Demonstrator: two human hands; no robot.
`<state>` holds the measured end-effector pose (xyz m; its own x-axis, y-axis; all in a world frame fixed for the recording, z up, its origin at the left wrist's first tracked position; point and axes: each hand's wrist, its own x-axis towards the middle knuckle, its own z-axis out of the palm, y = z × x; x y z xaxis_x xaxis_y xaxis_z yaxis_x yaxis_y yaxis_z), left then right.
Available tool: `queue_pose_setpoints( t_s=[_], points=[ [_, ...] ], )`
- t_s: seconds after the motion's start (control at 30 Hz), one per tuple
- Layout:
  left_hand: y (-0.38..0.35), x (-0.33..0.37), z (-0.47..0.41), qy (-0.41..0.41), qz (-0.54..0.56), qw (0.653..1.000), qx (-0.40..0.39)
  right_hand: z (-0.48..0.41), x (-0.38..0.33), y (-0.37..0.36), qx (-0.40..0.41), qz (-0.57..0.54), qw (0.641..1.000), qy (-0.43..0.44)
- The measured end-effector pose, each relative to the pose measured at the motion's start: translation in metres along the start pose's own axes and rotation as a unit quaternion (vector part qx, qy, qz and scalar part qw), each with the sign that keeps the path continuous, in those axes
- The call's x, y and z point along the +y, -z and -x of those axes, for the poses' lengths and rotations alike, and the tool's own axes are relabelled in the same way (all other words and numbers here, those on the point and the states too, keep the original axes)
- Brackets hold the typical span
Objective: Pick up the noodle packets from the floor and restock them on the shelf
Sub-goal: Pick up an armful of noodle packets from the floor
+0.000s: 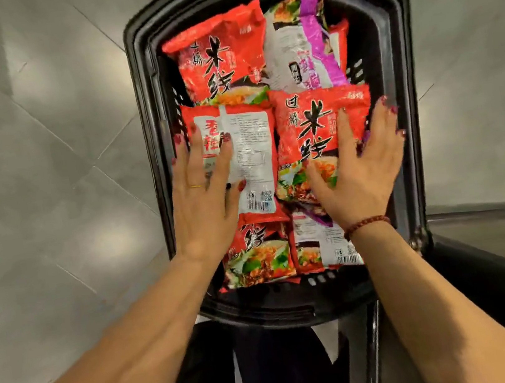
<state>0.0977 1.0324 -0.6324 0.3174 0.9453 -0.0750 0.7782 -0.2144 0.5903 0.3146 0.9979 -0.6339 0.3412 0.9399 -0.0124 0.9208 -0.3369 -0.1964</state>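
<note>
A black plastic basket (148,115) stands on the floor below me, filled with several red and purple noodle packets. My left hand (203,198) lies flat, fingers straight, on a red packet turned back side up (252,152). My right hand (362,168) rests with spread fingers on a red packet with black characters (317,129). Another red packet (221,55) and a purple one (313,34) lie at the basket's far end. Two more packets (260,255) show under my wrists.
Grey floor tiles (43,157) surround the basket on the left and far side. A dark ledge or shelf edge (493,214) runs at the right. My dark trousers (287,366) are below the basket's near rim.
</note>
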Motion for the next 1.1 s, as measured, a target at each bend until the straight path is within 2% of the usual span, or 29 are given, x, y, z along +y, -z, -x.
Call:
queue_pose_setpoints(
  t_s=[0.07, 0.13, 0.23, 0.4, 0.57, 0.67, 0.8, 0.9, 1.1],
  points=[
    [-0.003, -0.005, -0.001, -0.084, -0.131, 0.987, -0.038, 0.003, -0.008, 0.000, 0.019, 0.032, 0.998, 0.047],
    [-0.002, -0.008, -0.008, -0.114, -0.194, 0.971, -0.080, 0.005, -0.013, -0.004, -0.035, 0.032, 0.997, 0.063],
    [-0.006, -0.019, -0.013, -0.110, -0.242, 0.957, -0.113, 0.005, -0.009, -0.016, -0.085, 0.039, 0.993, 0.071],
    [-0.017, -0.022, -0.018, -0.062, -0.324, 0.929, -0.169, -0.006, -0.003, -0.036, -0.099, 0.026, 0.992, 0.071],
    [-0.012, -0.014, -0.023, -0.040, -0.310, 0.927, -0.205, -0.007, -0.004, -0.035, -0.130, 0.030, 0.989, 0.068],
    [0.001, -0.006, -0.024, -0.044, -0.263, 0.936, -0.229, -0.005, -0.009, -0.020, -0.152, 0.030, 0.986, 0.061],
    [0.036, 0.011, -0.019, -0.062, -0.166, 0.962, -0.209, 0.010, -0.024, 0.023, -0.095, -0.041, 0.994, 0.033],
    [0.075, 0.022, -0.011, -0.119, -0.118, 0.972, -0.164, 0.038, -0.040, 0.062, -0.049, -0.078, 0.995, 0.024],
    [0.189, 0.060, 0.016, -0.227, -0.098, 0.953, -0.173, 0.112, -0.094, 0.157, -0.011, -0.105, 0.991, -0.084]
  ],
)
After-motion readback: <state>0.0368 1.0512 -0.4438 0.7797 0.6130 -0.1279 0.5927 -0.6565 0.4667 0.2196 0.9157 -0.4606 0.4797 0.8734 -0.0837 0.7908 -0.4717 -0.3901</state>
